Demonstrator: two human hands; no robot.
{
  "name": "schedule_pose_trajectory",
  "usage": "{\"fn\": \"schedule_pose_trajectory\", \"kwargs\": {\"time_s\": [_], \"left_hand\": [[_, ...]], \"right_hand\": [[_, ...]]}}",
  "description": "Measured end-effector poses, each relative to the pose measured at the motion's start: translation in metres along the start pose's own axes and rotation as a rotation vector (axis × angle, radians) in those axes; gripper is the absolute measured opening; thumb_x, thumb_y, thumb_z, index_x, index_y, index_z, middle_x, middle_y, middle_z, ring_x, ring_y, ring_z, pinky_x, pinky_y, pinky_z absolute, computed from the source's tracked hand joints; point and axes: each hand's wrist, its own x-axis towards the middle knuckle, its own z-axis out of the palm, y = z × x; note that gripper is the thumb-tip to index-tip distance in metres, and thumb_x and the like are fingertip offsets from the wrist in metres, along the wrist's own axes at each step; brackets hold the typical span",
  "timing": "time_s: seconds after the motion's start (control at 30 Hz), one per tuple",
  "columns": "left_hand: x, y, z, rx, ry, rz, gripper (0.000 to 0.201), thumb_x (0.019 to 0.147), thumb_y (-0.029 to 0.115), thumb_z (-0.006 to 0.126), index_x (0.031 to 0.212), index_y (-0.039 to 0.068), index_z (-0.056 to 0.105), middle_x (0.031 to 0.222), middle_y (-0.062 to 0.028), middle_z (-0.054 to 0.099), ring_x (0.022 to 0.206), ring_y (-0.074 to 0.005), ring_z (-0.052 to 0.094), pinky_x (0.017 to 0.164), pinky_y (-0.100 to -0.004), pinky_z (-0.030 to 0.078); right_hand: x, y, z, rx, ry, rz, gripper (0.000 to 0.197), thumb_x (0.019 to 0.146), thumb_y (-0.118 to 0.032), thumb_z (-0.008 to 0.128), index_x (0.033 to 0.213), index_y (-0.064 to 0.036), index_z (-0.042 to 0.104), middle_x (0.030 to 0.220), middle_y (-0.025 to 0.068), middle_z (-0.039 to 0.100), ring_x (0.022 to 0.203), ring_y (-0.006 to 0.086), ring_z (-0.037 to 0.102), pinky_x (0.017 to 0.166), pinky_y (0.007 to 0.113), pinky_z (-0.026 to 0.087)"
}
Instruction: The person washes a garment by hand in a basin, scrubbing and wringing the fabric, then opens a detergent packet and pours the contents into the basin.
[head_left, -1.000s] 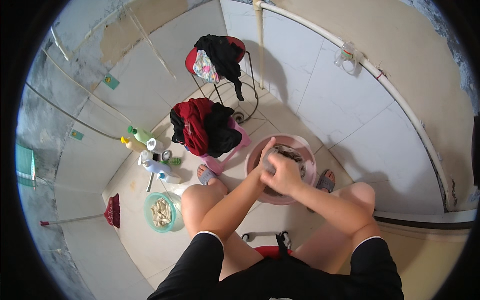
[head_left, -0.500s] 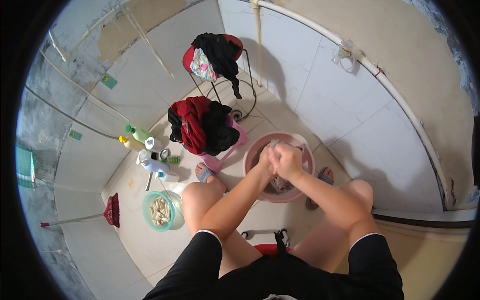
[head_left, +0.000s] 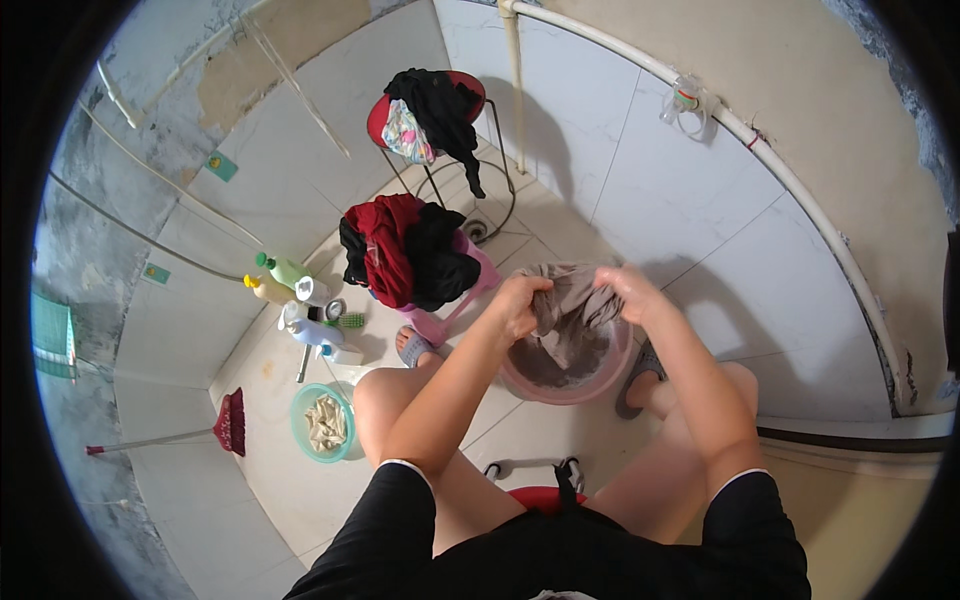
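Holding a wet cloth over a basin, two hands

Item: grey-brown cloth (head_left: 568,318), bunched and creased, hung between both hands above a pink basin (head_left: 585,396), its lower folds dropping inside the rim toward cloudy, greyish water.

Left hand (head_left: 519,306): closed on the cloth's left side, fingers curled in, knuckles outward. Forearm slants up and to the right from a black sleeve (head_left: 385,520).

Right hand (head_left: 630,292): gripping the cloth's upper right part, back of the hand facing up, wrist bent inward. Forearm slants up and to the left. Hands set apart, roughly level, elbows wide of the body. Exact placement of either thumb: cannot tell.

Beside the basin: two grey sandals, left (head_left: 414,346) and right (head_left: 636,388), both worn.

Beyond, to the left: pink stand (head_left: 432,326) bearing a red garment (head_left: 388,250) and a black garment (head_left: 445,272), heaped. Behind it: red stool (head_left: 467,80), draped with black clothing (head_left: 440,108) and a patterned cloth (head_left: 406,134).

Left floor: teal basin (head_left: 297,425) containing cream cloth (head_left: 325,423); group of bottles (head_left: 286,272); green brush (head_left: 351,320). Farther left: broom with maroon head (head_left: 230,424).
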Motion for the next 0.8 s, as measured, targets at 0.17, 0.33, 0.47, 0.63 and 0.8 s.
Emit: {"fn": "schedule_pose_trajectory", "kwargs": {"time_s": [0.17,0.33,0.47,0.63,0.8], "left_hand": [[-0.001,-0.006,-0.008,0.182,0.089,0.021,0.029,0.096,0.02,0.045,0.113,-0.001,0.054,0.11,-0.0157,0.06,0.096,-0.0287,0.062,0.083,-0.0436,0.053],[-0.002,-0.025,0.016,-0.008,-0.057,-0.135,0.056,0.094,0.052,0.041,0.122,0.005,0.053,0.12,-0.012,0.059,0.102,-0.0279,0.06,0.095,-0.0443,0.044],[0.033,-0.051,-0.029,-0.23,-0.583,0.026,0.041,0.093,0.042,0.047,0.106,0.006,0.059,0.102,-0.0107,0.064,0.095,-0.0263,0.061,0.086,-0.0413,0.048],[0.049,-0.054,0.015,-0.209,0.191,-0.115,0.027,0.094,0.027,0.04,0.097,0.007,0.059,0.09,-0.0109,0.064,0.088,-0.0251,0.062,0.075,-0.038,0.053],[0.056,-0.045,-0.019,-0.249,-0.035,-0.018,0.034,0.096,0.029,0.032,0.097,0.005,0.056,0.091,-0.0108,0.063,0.083,-0.0276,0.062,0.078,-0.0428,0.052]], "right_hand": [[0.017,-0.005,-0.023,0.128,0.23,-0.194,0.014,0.073,0.001,0.058,0.085,0.0069,0.057,0.086,0.0128,0.06,0.074,0.0222,0.06,0.064,0.037,0.05],[-0.006,0.043,0.041,-0.776,0.354,-0.589,0.028,0.077,-0.024,0.066,0.081,0.0019,0.055,0.08,0.0182,0.062,0.067,0.0302,0.061,0.057,0.041,0.048],[-0.067,0.057,0.092,-1.181,0.277,-1.017,0.039,0.077,-0.036,0.068,0.064,-0.0035,0.051,0.06,0.0174,0.056,0.056,0.0369,0.057,0.054,0.043,0.047],[-0.007,0.047,0.053,-1.107,0.641,-1.077,0.039,0.078,-0.028,0.067,0.055,-0.005,0.047,0.053,0.0168,0.052,0.05,0.0378,0.052,0.046,0.046,0.041],[-0.03,0.05,0.083,-1.049,0.474,-1.275,0.036,0.08,-0.027,0.066,0.057,-0.0044,0.048,0.055,0.0161,0.053,0.05,0.0365,0.053,0.047,0.044,0.041]]}}
